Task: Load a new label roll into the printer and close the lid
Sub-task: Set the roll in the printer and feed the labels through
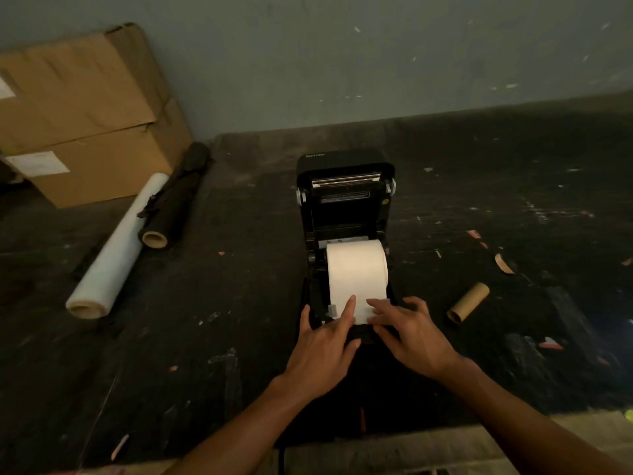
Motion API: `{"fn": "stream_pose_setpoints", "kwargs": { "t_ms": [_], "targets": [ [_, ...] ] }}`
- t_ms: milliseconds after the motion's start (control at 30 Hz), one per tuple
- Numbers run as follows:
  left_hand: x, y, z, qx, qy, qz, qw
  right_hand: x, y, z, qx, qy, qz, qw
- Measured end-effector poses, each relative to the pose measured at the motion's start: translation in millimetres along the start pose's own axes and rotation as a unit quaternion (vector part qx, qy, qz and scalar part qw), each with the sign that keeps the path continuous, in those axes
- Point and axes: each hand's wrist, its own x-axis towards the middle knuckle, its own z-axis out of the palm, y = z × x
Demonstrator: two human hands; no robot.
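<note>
A black label printer (310, 214) sits in the middle of the dark table with its lid (346, 183) swung up and back. A white label roll (356, 269) lies in the open bay, its loose end drawn forward over the front. My left hand (323, 347) rests on the printer's front left, its index finger pressing the paper's left part. My right hand (411, 334) lies flat on the paper's right edge, fingers spread. Neither hand grips anything.
An empty brown cardboard core (468, 302) lies on the table right of the printer. To the left lie a long white film roll (113, 255) and a black roll (178, 197). Cardboard boxes (85, 114) stand at the back left against the wall. Paper scraps litter the right side.
</note>
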Motion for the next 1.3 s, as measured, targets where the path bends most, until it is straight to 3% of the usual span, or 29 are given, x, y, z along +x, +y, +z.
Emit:
{"fn": "stream_pose_setpoints", "kwargs": {
  "t_ms": [233,433,700,933,1167,1300],
  "targets": [
    [7,-8,-1,-0.015,-0.005,-0.011,1.0,11,-2,-8,0.023,0.02,0.027,0.999],
    [25,-21,-10,0.012,-0.009,0.039,0.999,24,0,-16,-0.004,-0.063,0.032,0.997],
    [44,-36,-21,-0.001,-0.058,0.101,0.993,22,-1,-16,-0.008,-0.063,0.038,0.997],
    [44,-39,-11,0.015,-0.007,0.127,0.992,18,-2,-14,-0.006,-0.054,0.041,0.998],
    [38,-32,-7,-0.042,0.042,0.091,0.994,12,-7,-9,-0.002,0.013,0.051,0.999],
    [33,-27,-6,-0.044,0.04,0.067,0.996,14,-8,-8,-0.016,0.013,0.034,0.999]
  ]
}}
